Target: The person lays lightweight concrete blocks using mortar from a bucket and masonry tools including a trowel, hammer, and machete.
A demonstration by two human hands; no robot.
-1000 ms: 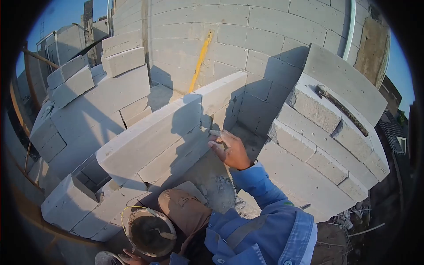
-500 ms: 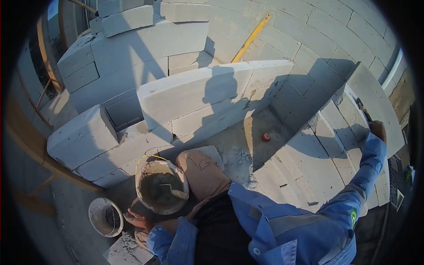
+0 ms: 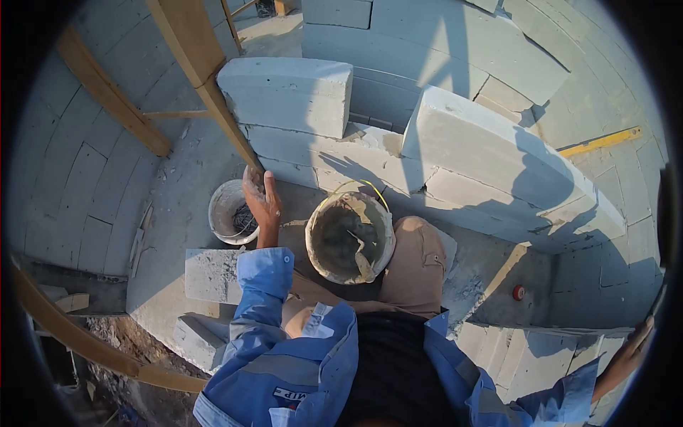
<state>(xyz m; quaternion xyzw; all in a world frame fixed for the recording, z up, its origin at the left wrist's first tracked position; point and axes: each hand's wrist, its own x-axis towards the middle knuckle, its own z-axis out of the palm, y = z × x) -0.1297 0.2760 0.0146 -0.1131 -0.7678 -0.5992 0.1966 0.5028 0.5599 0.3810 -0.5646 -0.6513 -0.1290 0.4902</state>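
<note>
Jacket patch (image 3: 290, 393): partial letters "MP", rest unreadable. Left hand (image 3: 260, 200) open, fingers on white bucket (image 3: 229, 211) rim, mortar bucket (image 3: 349, 238) just beside. Right hand (image 3: 630, 354) at frame edge, grip unclear.

Readable text | one item only: a white patch (image 3: 290, 393) on the blue jacket (image 3: 284, 356) I see below my view, on the chest, nearer the left hand (image 3: 261, 203) than the right hand (image 3: 633, 349) | letters partly legible, reading roughly "MP" | remainder too small and folded to read
</note>
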